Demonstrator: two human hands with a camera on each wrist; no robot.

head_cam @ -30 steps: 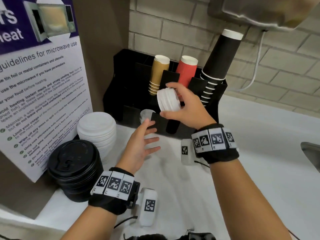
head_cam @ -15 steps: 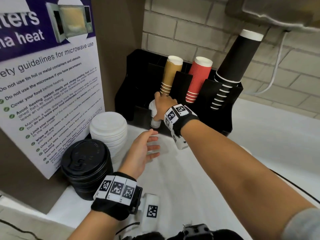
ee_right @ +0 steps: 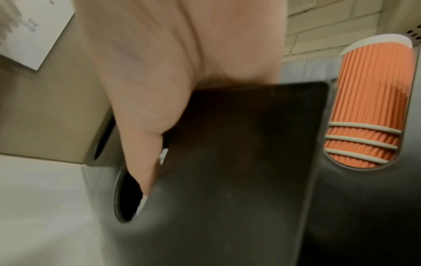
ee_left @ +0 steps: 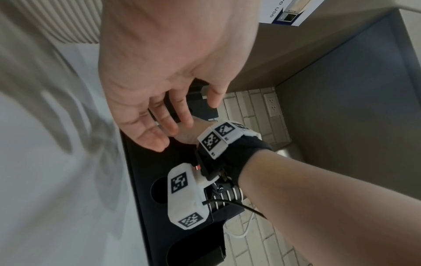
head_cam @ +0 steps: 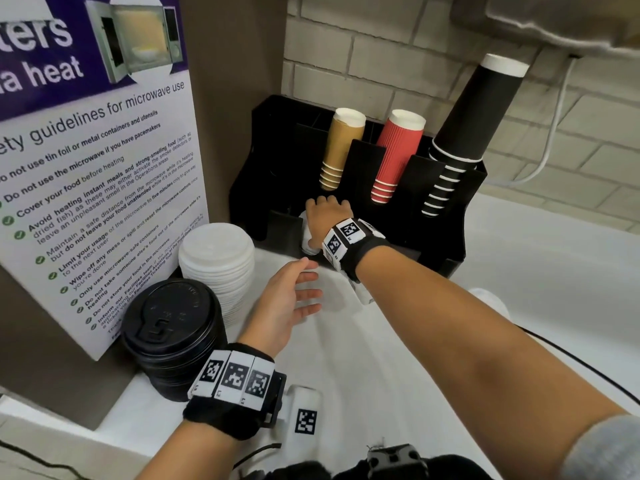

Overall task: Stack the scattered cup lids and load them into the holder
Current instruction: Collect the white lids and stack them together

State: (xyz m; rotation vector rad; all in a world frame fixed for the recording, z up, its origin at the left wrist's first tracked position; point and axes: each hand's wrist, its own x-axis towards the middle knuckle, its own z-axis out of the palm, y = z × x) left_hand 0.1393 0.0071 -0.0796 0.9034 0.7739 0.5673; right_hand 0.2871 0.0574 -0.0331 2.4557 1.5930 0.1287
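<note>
My right hand (head_cam: 323,218) reaches into the front left slot of the black holder (head_cam: 450,237) and grips a small stack of white lids (head_cam: 305,237), whose edge shows beside my palm. In the right wrist view my thumb (ee_right: 145,144) runs down into the slot behind the holder's front panel (ee_right: 239,162), with slivers of white lid (ee_right: 163,155) next to it; my fingers are hidden. My left hand (head_cam: 301,294) hovers open over the counter just in front of the slot, fingers spread (ee_left: 170,117), holding nothing.
A tall stack of larger white lids (head_cam: 218,258) and a stack of black lids (head_cam: 173,334) stand at the left by a microwave poster (head_cam: 97,150). Tan (head_cam: 341,147), red (head_cam: 398,154) and black cups (head_cam: 464,133) fill the holder's rear slots. White counter (head_cam: 519,265) stretches right.
My right hand has carried the small white lids from in front of the cups down into the holder's front left slot. The left hand has barely moved.
</note>
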